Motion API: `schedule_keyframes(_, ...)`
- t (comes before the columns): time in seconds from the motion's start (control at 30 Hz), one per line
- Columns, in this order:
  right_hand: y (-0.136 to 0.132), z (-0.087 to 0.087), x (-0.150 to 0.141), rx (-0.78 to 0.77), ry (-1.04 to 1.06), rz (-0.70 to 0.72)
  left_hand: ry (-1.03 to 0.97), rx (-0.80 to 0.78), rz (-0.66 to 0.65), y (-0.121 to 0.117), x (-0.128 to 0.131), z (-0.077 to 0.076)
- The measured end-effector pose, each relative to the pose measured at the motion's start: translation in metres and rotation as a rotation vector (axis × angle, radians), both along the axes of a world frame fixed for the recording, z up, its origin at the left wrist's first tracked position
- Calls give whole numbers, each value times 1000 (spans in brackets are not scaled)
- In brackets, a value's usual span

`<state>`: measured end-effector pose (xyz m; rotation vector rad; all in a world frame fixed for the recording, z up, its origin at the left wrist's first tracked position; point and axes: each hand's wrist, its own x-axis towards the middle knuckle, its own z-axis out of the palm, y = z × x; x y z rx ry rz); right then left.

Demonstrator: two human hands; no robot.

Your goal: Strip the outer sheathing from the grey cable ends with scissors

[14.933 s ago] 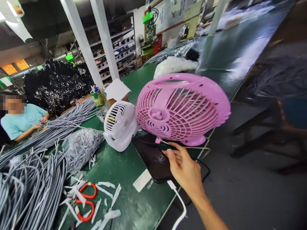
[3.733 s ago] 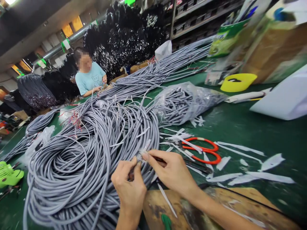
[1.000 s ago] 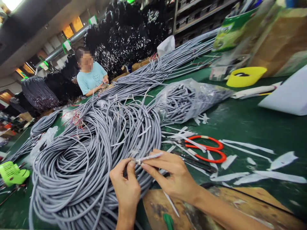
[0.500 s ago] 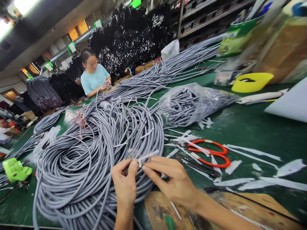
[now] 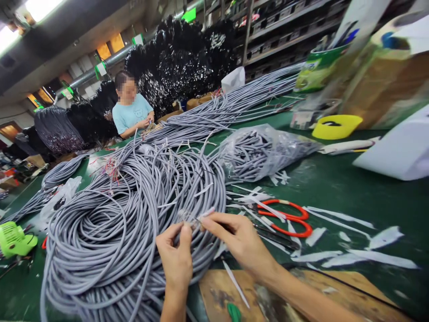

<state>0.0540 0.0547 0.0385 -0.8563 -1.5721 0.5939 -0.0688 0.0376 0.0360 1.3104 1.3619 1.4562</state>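
Observation:
In the head view my left hand (image 5: 176,252) pinches a small, pale, blurred thing (image 5: 189,219) between thumb and forefinger; its kind is unclear. Close on the right, my right hand (image 5: 243,239) has its thumb and fingertips pressed together on a thin white strip (image 5: 208,213), mostly covered by the fingers. Behind and below both hands lies a large coil of grey cable (image 5: 110,241). To the right of my right hand rest scissors with red handles (image 5: 301,214), among loose white strips (image 5: 338,217).
Beyond the coil sits a clear bag of short grey cable pieces (image 5: 251,152). A yellow ring-shaped thing (image 5: 348,127) and a green pen tin (image 5: 315,69) stand at the right. A stained board (image 5: 217,290) lies nearest me. A small green fan (image 5: 15,239) is at left; a co-worker (image 5: 132,109) sits across.
My right hand has shifted slightly up, its fingers now higher on the white strip. My left hand stays nearly in place. The view has turned a little to the right.

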Motion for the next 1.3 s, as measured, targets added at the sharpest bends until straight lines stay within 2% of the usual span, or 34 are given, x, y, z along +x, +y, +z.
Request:
schedule_keyframes(0.07,1,3,-1,-48,37,29,-40,-39,-36,1,-2,0)
schedule_keyframes(0.17,0,6,-3,23,22,42,-44,-65,-19,2,-4,2)
schedule_keyframes(0.3,-2,3,-3,83,-50,-9,60,-5,37,2,0,6)
schedule_keyframes(0.47,-6,-4,-5,366,-139,-86,88,115,153,-2,5,1)
schedule_keyframes(0.57,-8,-6,-7,446,-188,-85,4,108,156,-4,3,-6)
schedule_keyframes(0.73,-8,-4,-12,437,-201,-60,-119,99,85,-2,-4,-7)
schedule_keyframes(0.8,-7,-3,-13,337,-144,-2,-108,76,-5,-1,-5,-1)
schedule_keyframes(0.9,-4,-1,-11,100,-27,69,-57,24,-100,-1,-4,8)
schedule_keyframes(0.97,-2,0,-9,-4,10,81,-21,19,-93,-1,-1,12)
schedule_keyframes(1.03,-1,0,-6,-38,9,81,5,35,-54,-1,2,12)
schedule_keyframes(1.13,-1,0,-3,12,-21,64,13,35,8,1,6,9)
schedule_keyframes(1.3,-3,-5,-1,286,-119,6,-58,-18,44,1,7,3)
